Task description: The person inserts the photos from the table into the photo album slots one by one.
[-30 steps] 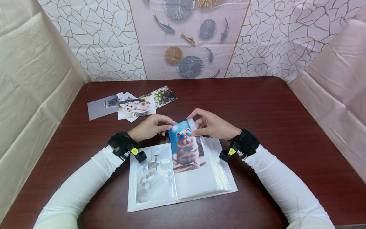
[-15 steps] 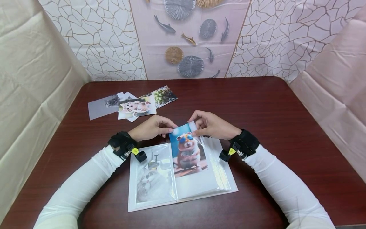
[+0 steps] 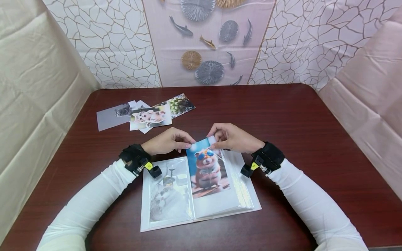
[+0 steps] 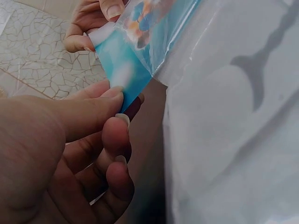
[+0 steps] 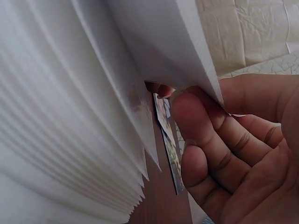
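Note:
A photo (image 3: 207, 170) of a hamster in blue sunglasses lies mostly inside a clear sleeve on the right page of an open photo album (image 3: 216, 205). Its blue top edge sticks out above the sleeve. My left hand (image 3: 168, 141) pinches the photo's upper left corner between thumb and finger, as the left wrist view shows closely at the blue corner (image 4: 126, 77). At the upper right, my right hand (image 3: 233, 137) pinches the top edge of photo and sleeve. In the right wrist view the fingers (image 5: 191, 116) curl behind the page, beside many fanned sleeves (image 5: 93, 116).
The album's left page holds a pale picture (image 3: 168, 198) of a white cat under clear film. Several loose photos overlap at the back left, among them a kitten photo (image 3: 150, 118), a grey cat photo (image 3: 110, 116) and a succulent photo (image 3: 180, 105). The dark red table (image 3: 298, 139) surrounds them.
The hamster photo has slid down into the sleeve, toward the page's lower edge, with both hands moving slightly down with it. The album and loose photos have stayed put.

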The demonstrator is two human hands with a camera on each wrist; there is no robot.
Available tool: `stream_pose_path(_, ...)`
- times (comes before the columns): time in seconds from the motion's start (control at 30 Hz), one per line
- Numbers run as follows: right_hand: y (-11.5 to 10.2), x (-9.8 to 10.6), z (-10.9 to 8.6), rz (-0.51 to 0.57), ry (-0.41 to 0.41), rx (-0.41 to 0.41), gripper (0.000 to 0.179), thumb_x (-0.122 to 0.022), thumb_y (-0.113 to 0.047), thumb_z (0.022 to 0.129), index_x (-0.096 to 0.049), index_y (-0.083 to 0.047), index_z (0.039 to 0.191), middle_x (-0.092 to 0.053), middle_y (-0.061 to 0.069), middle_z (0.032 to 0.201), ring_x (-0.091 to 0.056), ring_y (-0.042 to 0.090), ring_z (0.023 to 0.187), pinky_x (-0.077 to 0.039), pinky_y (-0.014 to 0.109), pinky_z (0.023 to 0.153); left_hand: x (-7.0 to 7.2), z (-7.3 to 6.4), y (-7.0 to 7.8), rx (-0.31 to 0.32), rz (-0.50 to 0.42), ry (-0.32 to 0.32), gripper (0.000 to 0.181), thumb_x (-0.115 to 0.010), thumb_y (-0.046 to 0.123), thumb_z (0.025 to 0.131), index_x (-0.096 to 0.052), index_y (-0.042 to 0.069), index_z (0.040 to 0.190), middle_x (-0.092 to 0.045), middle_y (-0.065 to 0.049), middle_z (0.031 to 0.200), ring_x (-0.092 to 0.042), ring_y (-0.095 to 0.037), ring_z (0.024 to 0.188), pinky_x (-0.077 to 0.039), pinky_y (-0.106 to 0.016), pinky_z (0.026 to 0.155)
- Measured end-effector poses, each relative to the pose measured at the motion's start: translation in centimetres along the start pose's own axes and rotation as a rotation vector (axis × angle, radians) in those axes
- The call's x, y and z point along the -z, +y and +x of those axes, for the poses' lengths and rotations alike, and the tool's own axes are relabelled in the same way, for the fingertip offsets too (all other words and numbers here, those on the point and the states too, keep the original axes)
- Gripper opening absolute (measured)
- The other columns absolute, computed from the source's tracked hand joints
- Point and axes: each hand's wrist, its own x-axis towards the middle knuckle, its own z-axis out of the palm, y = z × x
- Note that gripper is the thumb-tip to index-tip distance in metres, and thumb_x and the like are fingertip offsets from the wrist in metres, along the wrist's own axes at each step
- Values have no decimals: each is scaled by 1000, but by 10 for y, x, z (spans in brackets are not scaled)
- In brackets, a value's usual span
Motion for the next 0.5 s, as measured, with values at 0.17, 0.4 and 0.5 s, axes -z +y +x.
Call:
stream_pose_path(0.17,0,-1,2,-24,-2,3,26,-69,-3,95,-57,-1,117,-71,13,87,-61,22,73,-45,25,67,0,-1,-1,8,-8,-13,20,-63,11,100,-74,7,117,-74,-10,107,-62,-21,71,-55,-30,68)
stream_pose_path(0.4,1,0,-1,-66,13,1,22,-69,-5,95,-60,-3,114,-67,11,81,-54,25,69,-42,26,64,-1,1,-2,9,-16,-42,20,-65,13,99,-75,11,116,-74,-6,107,-64,-24,73,-56,-31,69)
stream_pose_path(0.5,1,-1,-1,-72,18,1,20,-70,-6,95,-61,-4,113,-66,11,81,-53,23,68,-42,26,64,-1,0,-2,11,-12,-44,20,-65,13,99,-76,12,116,-75,-5,106,-64,-24,72,-55,-31,68)
